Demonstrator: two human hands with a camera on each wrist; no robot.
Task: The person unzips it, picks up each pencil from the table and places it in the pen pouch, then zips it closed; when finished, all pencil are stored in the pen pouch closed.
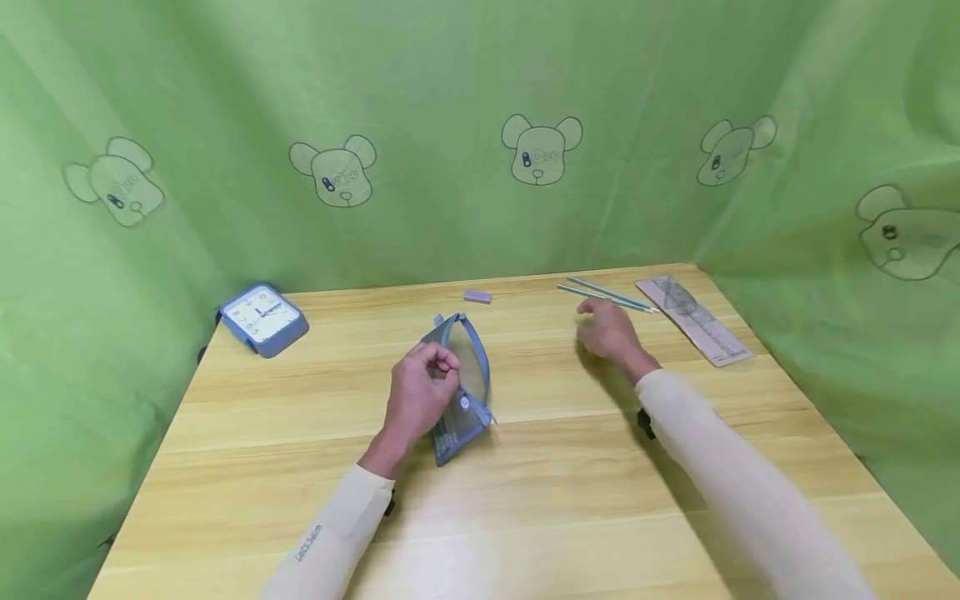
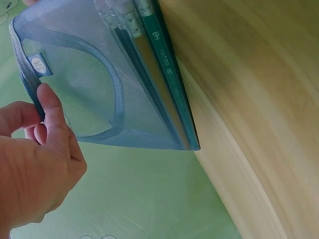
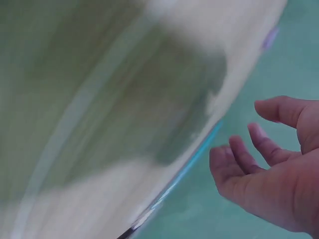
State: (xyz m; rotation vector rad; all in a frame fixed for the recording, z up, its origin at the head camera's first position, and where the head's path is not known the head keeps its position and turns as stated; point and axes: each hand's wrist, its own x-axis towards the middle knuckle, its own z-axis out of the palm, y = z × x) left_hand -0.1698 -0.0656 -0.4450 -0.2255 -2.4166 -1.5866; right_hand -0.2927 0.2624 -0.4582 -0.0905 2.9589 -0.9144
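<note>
My left hand [image 1: 422, 390] pinches the zipped edge of a blue mesh pencil case [image 2: 84, 99] between thumb and fingers. The case stands tilted on the table, its mouth parted in the head view. Through the mesh, several pencils [image 2: 160, 50] show along one side, among them a green one marked HB. My right hand [image 1: 609, 331] is raised over the table with fingers loosely bent and nothing between them. Just beyond its fingertips lie two slim teal pencils [image 1: 600, 289], close together. One pencil [image 3: 185, 167] also shows beside the fingers in the right wrist view.
A pinkish see-through ruler [image 1: 697, 323] lies right of the loose pencils. Behind the case is a purple eraser [image 1: 477, 297]. A blue square clock [image 1: 264, 318] sits at the back left corner. Green curtain [image 1: 450, 208] hangs around the wooden table [image 1: 525, 500].
</note>
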